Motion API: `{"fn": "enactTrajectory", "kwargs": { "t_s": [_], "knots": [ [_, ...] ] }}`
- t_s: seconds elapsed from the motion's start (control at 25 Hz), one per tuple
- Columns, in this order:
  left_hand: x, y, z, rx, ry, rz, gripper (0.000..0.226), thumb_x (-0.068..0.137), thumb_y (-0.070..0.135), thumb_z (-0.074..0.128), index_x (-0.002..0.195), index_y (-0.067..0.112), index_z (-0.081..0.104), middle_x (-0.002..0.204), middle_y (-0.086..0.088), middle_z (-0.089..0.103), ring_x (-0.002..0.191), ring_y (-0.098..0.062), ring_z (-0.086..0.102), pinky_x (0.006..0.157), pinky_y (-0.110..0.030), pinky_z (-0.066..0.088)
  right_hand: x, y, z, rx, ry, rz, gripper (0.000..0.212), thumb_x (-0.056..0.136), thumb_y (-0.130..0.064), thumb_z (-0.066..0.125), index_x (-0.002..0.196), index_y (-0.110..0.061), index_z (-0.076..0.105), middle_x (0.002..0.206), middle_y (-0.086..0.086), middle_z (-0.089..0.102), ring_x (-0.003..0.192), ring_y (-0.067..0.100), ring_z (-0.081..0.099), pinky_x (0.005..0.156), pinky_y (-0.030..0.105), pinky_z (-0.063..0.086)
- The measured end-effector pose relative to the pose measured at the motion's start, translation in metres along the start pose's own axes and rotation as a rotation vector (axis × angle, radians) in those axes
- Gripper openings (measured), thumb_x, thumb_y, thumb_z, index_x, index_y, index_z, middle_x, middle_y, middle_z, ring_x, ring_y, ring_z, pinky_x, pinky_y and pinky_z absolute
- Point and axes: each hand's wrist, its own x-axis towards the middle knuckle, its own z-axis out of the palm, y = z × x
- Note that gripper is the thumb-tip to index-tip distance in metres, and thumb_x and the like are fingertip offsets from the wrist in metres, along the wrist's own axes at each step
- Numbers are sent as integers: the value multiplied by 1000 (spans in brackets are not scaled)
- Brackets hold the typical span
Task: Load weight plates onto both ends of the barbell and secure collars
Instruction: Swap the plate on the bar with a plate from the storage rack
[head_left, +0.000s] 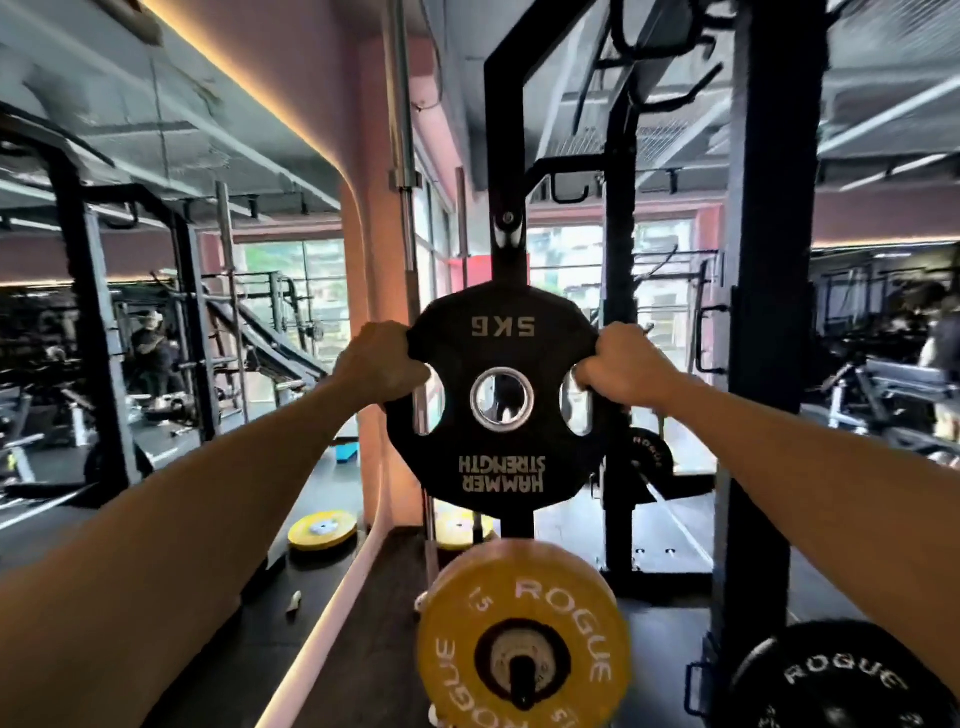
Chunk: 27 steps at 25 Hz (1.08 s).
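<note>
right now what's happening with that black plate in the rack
A person holds a black 5 kg plate upright at chest height, left hand and right hand each gripping a side handle cutout. Below it, a yellow Rogue plate already sits on a bar end. No collar is visible on it yet.

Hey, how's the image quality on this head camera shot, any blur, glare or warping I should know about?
Head view: wide-angle warping bows the rack upright and ceiling edges; the black 5 kg plate, gripped by the left hand and right hand, is fairly sharp, its print upside down; the yellow Rogue plate near the bottom is softly blurred; the windows behind are blown out bright; an orange light strip glows along the ceiling.
</note>
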Motion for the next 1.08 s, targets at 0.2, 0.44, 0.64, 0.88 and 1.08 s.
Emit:
{"fn": "enactTrajectory", "kwargs": {
  "t_s": [0.2,0.44,0.64,0.88,1.08],
  "knots": [
    [71,4,-20,-3,156,68,23,57,35,58,66,15,52,79,-20,65,86,-38,66,63,-29,40,72,-3,-20,-2,96,-35,27,70,-13,69,51,-5,52,51,7,50,53,28,55,45,23,36],
    [158,24,-44,18,240,63,29,53,38,54,64,11,53,58,0,44,72,-29,57,55,-27,34,158,-1,-57,26,197,-93,22,66,-8,71,51,-2,56,51,9,51,52,28,56,43,24,40],
    [222,29,-58,-31,376,54,29,65,27,70,80,2,67,69,-9,57,72,-29,60,60,-28,47,216,-5,-79,85,214,-120,12,66,-3,69,59,4,62,56,15,54,47,27,54,33,18,35],
    [287,20,-57,-57,434,60,22,71,18,71,79,-2,66,68,-10,58,73,-31,63,58,-28,45,284,-3,-76,122,256,-134,20,63,-3,69,71,15,65,59,20,55,40,29,51,32,22,37],
    [325,6,-34,-88,415,60,18,72,17,72,69,3,62,69,-10,59,70,-28,60,55,-25,40,322,8,-55,126,257,-118,12,63,-2,69,65,9,64,56,17,54,41,27,51,35,23,38]
  ]
}}
